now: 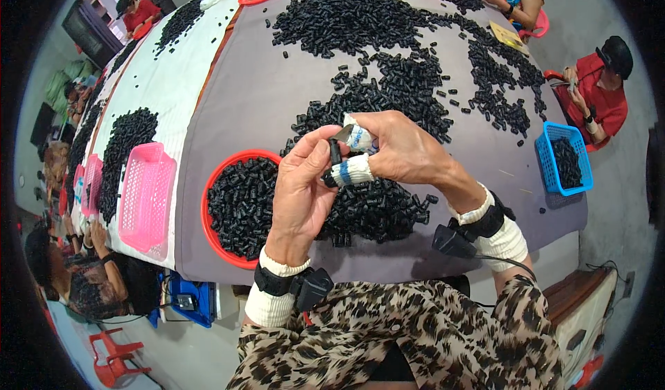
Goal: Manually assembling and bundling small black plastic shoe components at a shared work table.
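Above the near side of the table, my left hand [303, 185] pinches a small black cylindrical piece [335, 153] between thumb and fingers. My right hand [409, 147] is closed against it, holding a small metal blade [343, 133] by the piece's upper end. White wrapping [353, 170] with blue marks covers fingers of the right hand and hides the blade's grip. Just left of the hands stands a red round basin [206, 213] full of similar black pieces. Beneath and beyond the hands lies a loose heap of these pieces [377, 213].
More black pieces [346, 19] spread over the grey-covered table [222, 113]. A blue basket [589, 175] with pieces stands at the right edge, a pink basket [147, 196] at the left. Co-workers sit around, one in red [603, 85] at right. A yellow board [509, 38] lies far right.
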A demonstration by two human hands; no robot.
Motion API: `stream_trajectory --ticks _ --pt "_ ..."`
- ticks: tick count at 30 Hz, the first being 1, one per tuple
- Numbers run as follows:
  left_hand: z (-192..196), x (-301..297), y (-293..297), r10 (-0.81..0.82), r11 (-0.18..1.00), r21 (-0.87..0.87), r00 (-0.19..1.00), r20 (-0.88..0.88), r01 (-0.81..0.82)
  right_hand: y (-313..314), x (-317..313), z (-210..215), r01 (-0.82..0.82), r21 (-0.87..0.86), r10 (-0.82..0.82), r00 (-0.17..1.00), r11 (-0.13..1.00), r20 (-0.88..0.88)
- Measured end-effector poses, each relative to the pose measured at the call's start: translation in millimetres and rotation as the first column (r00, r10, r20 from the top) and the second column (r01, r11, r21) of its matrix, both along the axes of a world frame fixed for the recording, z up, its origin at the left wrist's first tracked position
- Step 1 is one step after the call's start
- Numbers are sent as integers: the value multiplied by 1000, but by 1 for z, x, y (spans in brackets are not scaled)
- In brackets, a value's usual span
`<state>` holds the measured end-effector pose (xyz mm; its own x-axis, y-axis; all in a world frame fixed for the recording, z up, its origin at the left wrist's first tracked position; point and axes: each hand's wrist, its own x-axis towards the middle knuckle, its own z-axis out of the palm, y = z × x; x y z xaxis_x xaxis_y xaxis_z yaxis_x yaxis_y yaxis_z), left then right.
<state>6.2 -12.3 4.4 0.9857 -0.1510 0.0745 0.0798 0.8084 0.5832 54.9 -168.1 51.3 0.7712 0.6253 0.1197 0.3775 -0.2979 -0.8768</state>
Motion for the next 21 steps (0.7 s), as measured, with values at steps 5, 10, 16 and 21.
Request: stream_trajectory --ticks 5,10,16,21 --pt "1 0 -1 -4 1000 3 1000 -6 4 -1 3 -1 -24 -70 29 997 997 72" --pt "0 1 -1 -15 1000 20 1000 23 15 -2 2 3 -40 -94 44 998 995 47" --pt "5 0 -5 -6 999 54 1000 28 5 -3 2 2 -69 -120 71 997 990 13" --pt "-2 2 -3 -17 999 47 1000 24 16 -4 3 -2 -69 -132 71 997 989 11"
